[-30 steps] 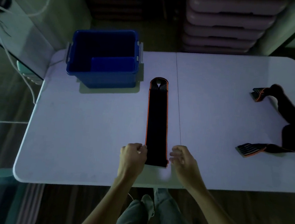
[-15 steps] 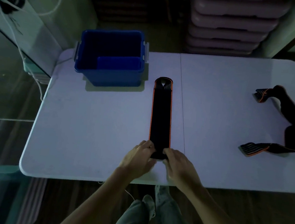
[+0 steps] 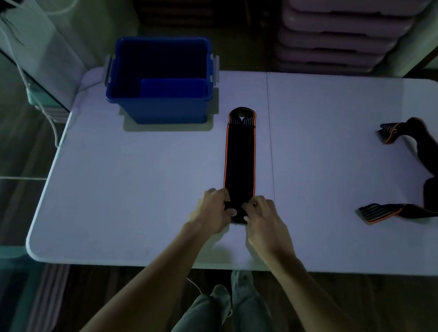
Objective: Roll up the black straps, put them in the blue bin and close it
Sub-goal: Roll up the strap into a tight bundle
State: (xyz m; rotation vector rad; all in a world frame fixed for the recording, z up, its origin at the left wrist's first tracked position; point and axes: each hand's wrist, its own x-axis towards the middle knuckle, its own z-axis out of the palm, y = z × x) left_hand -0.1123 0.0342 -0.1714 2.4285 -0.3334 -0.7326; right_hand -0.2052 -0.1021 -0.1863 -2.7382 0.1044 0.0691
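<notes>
Both hands sit at the near end of the flat strap (image 3: 240, 162). Left hand (image 3: 213, 211) has its fingers curled over the strap's left corner; right hand (image 3: 263, 219) has its fingers curled over the right corner, so each pinches the near edge, which looks folded into a first small turn; the dim light makes that hard to confirm. The strap's long axis runs straight away from the fingers, near end between the hands, far looped end pointing toward the back of the table (image 3: 131, 198). Rolling likely goes forward along that axis, with both hands equally near. Blue bin (image 3: 159, 108) stands open, beyond and left of the strap's far end, just apart from it. A second strap (image 3: 431, 187) lies crumpled well off to the right, untouched, nearer the right hand.
</notes>
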